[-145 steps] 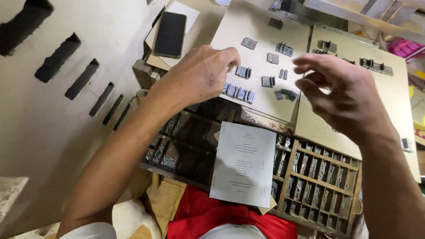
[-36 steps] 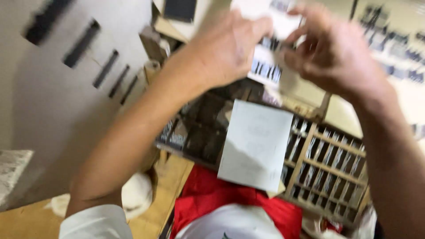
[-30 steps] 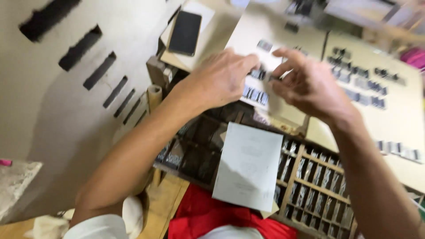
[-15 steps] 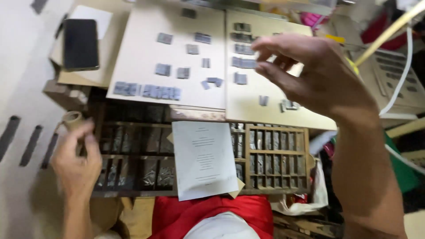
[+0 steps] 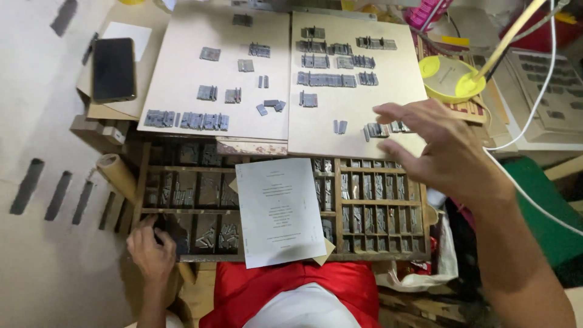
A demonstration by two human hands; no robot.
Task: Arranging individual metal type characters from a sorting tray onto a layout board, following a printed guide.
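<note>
My right hand (image 5: 440, 149) hovers open, fingers spread, over the right end of a wooden type case (image 5: 376, 209), just below the right beige board (image 5: 395, 85) with rows of small grey metal type blocks (image 5: 325, 79). It holds nothing. My left hand (image 5: 149, 252) rests at the case's lower left corner, fingers curled on the wooden edge; whether it holds anything is hidden. A white printed sheet (image 5: 279, 209) lies across the middle of the case. The left board (image 5: 182, 73) carries more type blocks (image 5: 185, 119).
A black phone (image 5: 113, 68) lies on paper at the upper left. A cardboard tube (image 5: 116, 176) leans beside the case. A yellow round dish (image 5: 449, 76), a white cable (image 5: 534, 97) and a keyboard-like device (image 5: 555, 91) sit at the right. Red cloth (image 5: 279, 288) covers my lap.
Both hands have left the boards. My left hand dropped to the case's lower left corner; my right hand moved right and down, opening above the case's right end. The view shifted right.
</note>
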